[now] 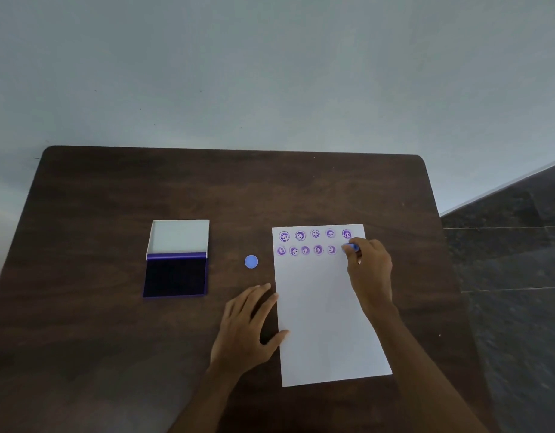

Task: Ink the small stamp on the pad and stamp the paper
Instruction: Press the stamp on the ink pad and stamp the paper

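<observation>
Small stamp: small blue plastic stamp pinched in the fingertips of the right hand, right of centre in the frame, at the right end of the second row of prints; it looks tilted and blurred, so whether its face touches the sheet I cannot tell.
Paper: white rectangular sheet of paper lying flat on the dark brown wooden table, lower right of centre; five purple smiley prints in the top row, five more in the row below, the rest bare.
Right hand: closed narrowly on the stamp, wrist and forearm crossing the sheet's right edge.
Left hand: left hand open and flat, fingers spread wide, holding nothing; fingertips and thumb rest at the paper's left edge, pinning it.
Ink pad: open purple ink pad with a white lid folded back, left of centre, well apart from the paper.
Cap: round light-blue disc, probably the stamp's cap, on the table between pad and paper.
Step in hand: by my reading, placing the sixth print of the second row.
Doing it well: bring the stamp upright so its face meets the paper squarely, press straight down without rocking, then lift vertically to avoid smearing; keep the spacing of the neighbouring prints.
Risk: several prints look patchy, so uneven pressure or thin ink seems likely; re-inking between presses should help.
</observation>
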Tool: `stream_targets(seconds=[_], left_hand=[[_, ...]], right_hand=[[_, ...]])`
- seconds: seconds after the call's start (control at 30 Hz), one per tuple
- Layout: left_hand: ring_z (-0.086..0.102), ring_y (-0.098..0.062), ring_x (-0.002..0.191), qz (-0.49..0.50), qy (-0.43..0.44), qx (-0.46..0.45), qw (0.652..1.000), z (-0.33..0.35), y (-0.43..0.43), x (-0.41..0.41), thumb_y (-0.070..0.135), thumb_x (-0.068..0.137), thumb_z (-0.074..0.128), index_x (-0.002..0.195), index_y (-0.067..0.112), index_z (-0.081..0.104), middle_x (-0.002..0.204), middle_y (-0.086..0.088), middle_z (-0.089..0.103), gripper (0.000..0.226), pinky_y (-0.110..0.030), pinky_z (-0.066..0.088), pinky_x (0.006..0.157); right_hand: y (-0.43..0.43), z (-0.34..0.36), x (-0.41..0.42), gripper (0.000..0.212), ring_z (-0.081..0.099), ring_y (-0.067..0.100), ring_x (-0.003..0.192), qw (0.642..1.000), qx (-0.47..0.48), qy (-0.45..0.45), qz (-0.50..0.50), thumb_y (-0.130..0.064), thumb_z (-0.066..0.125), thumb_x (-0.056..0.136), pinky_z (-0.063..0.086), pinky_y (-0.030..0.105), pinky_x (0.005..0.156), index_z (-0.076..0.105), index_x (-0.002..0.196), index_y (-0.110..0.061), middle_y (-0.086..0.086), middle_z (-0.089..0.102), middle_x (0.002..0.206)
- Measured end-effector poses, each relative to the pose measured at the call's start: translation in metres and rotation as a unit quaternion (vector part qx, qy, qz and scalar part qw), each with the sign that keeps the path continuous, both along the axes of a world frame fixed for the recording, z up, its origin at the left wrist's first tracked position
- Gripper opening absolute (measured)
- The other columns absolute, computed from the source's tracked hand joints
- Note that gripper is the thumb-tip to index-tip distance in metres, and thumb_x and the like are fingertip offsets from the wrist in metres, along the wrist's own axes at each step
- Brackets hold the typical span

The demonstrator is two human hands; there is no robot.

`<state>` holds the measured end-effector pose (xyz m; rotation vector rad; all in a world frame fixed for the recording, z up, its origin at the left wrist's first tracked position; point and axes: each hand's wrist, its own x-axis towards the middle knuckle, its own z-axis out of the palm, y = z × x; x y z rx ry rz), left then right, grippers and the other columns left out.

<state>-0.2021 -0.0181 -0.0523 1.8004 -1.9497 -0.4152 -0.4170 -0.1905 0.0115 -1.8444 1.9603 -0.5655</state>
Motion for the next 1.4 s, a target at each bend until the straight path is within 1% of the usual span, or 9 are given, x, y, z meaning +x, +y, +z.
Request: stream_targets(seconds=[0.17, 0.3, 0.43, 0.7, 0.83, 0.9, 1.0, 1.27, 1.4], left_hand=[[0.046, -0.021, 0.133, 0.003, -0.003, 0.000, 1.000, -0.001, 0.000, 0.000, 0.061, 0.081, 0.066, 0.134, 0.021, 0.059, 0.146, -0.001, 0.051, 0.067, -0.045, 0.044, 0.103], [0.046, -0.020, 0.133, 0.004, -0.009, 0.000, 1.000, 0.000, 0.000, 0.000, 0.061, 0.081, 0.066, 0.134, 0.021, 0.059, 0.146, 0.000, 0.051, 0.067, -0.044, 0.042, 0.104], [0.045, -0.019, 0.134, 0.005, -0.013, -0.001, 1.000, 0.000, 0.001, 0.000, 0.062, 0.082, 0.065, 0.134, 0.021, 0.059, 0.147, 0.001, 0.050, 0.067, -0.043, 0.042, 0.105], [0.046, -0.020, 0.134, 0.006, -0.018, 0.006, 1.000, 0.002, 0.001, 0.000, 0.062, 0.082, 0.065, 0.135, 0.022, 0.059, 0.147, 0.001, 0.051, 0.067, -0.043, 0.043, 0.104], [0.046, -0.020, 0.134, 0.005, -0.019, 0.005, 1.000, -0.001, 0.002, -0.002, 0.063, 0.083, 0.063, 0.135, 0.021, 0.059, 0.147, 0.001, 0.050, 0.067, -0.044, 0.045, 0.104], [0.046, -0.021, 0.134, 0.000, -0.025, -0.002, 1.000, -0.002, 0.002, -0.002, 0.063, 0.084, 0.063, 0.134, 0.020, 0.061, 0.147, 0.000, 0.051, 0.066, -0.044, 0.045, 0.103], [0.046, -0.022, 0.134, -0.006, -0.033, -0.008, 0.999, -0.003, 0.003, -0.003, 0.062, 0.084, 0.063, 0.133, 0.019, 0.062, 0.146, -0.002, 0.052, 0.065, -0.045, 0.046, 0.102], [0.044, -0.022, 0.136, -0.008, -0.033, -0.016, 0.999, -0.008, 0.002, -0.005, 0.061, 0.086, 0.061, 0.134, 0.018, 0.061, 0.147, -0.002, 0.050, 0.064, -0.043, 0.041, 0.106], [0.043, -0.021, 0.137, -0.012, -0.022, -0.028, 0.999, -0.009, 0.001, -0.003, 0.060, 0.087, 0.060, 0.133, 0.017, 0.061, 0.147, 0.000, 0.048, 0.062, -0.039, 0.036, 0.108]], right_hand=[[-0.001, -0.002, 0.003, 0.025, 0.054, 0.012, 0.072, 1.000, 0.014, 0.009, 0.017, -0.018, 0.069, 0.086, 0.041, 0.015, 0.064, 0.068, 0.105, -0.001, 0.015, 0.067, 0.094], [-0.003, -0.005, 0.005, 0.024, 0.055, 0.013, 0.073, 0.999, 0.020, 0.017, 0.019, -0.016, 0.068, 0.087, 0.038, 0.010, 0.062, 0.067, 0.104, 0.000, 0.015, 0.066, 0.095], [-0.005, -0.004, 0.004, 0.022, 0.057, 0.018, 0.071, 0.999, 0.007, 0.025, 0.044, -0.014, 0.070, 0.085, 0.042, 0.022, 0.064, 0.070, 0.102, 0.001, 0.016, 0.066, 0.090], [-0.012, 0.000, 0.000, 0.014, 0.058, 0.026, 0.054, 0.979, -0.031, 0.126, 0.159, -0.008, 0.073, 0.082, 0.049, 0.030, 0.052, 0.070, 0.084, 0.005, 0.014, 0.059, 0.069], [-0.018, -0.002, -0.004, 0.014, 0.051, 0.022, 0.047, 0.968, -0.048, 0.153, 0.192, -0.007, 0.077, 0.077, 0.040, 0.024, 0.048, 0.067, 0.075, 0.002, 0.011, 0.054, 0.063], [-0.018, -0.005, -0.005, 0.014, 0.054, 0.022, 0.050, 0.965, -0.042, 0.160, 0.205, -0.007, 0.077, 0.077, 0.046, 0.026, 0.047, 0.067, 0.077, 0.002, 0.012, 0.055, 0.065], [-0.019, -0.009, -0.009, 0.013, 0.057, 0.025, 0.057, 0.962, -0.032, 0.163, 0.218, -0.005, 0.076, 0.078, 0.055, 0.036, 0.052, 0.067, 0.083, 0.003, 0.013, 0.059, 0.071], [-0.017, -0.017, -0.011, 0.014, 0.058, 0.023, 0.061, 0.962, -0.061, 0.152, 0.217, -0.002, 0.077, 0.075, 0.057, 0.034, 0.057, 0.067, 0.084, 0.002, 0.011, 0.061, 0.074], [-0.014, -0.011, -0.009, 0.010, 0.054, 0.024, 0.055, 0.968, -0.059, 0.134, 0.202, 0.003, 0.075, 0.075, 0.053, 0.033, 0.050, 0.066, 0.079, 0.001, 0.010, 0.056, 0.071]])
